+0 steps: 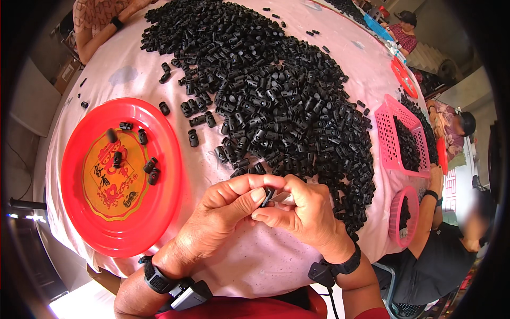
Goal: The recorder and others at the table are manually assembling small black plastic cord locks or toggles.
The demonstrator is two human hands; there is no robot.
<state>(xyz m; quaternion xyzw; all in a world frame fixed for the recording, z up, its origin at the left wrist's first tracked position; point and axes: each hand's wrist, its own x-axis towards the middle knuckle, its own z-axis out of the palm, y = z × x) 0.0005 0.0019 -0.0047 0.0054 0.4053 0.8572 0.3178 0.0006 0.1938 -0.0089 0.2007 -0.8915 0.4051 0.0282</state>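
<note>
Just in front of the big heap of black plastic cord locks [271, 85], my two hands meet over the pink cloth. Between thumb and forefinger, my left hand [226, 210] pinches one black cord lock [267, 196]. My right hand [305, 212] is closed against it, its fingers around a small pale, flat piece [284, 199]; what kind of piece that is cannot be made out. The fingers cover most of both items. To the left lies a round red tray [79, 212] with a gold printed middle and several loose cord locks on it.
A pink cloth [234, 266] covers the table. At right stand a pink slotted basket [388, 141] and a round pink basket [396, 218], both with black parts. Other people sit around, one [430, 260] near right, one arm [101, 40] at upper left. Stray cord locks [165, 74] dot the cloth.
</note>
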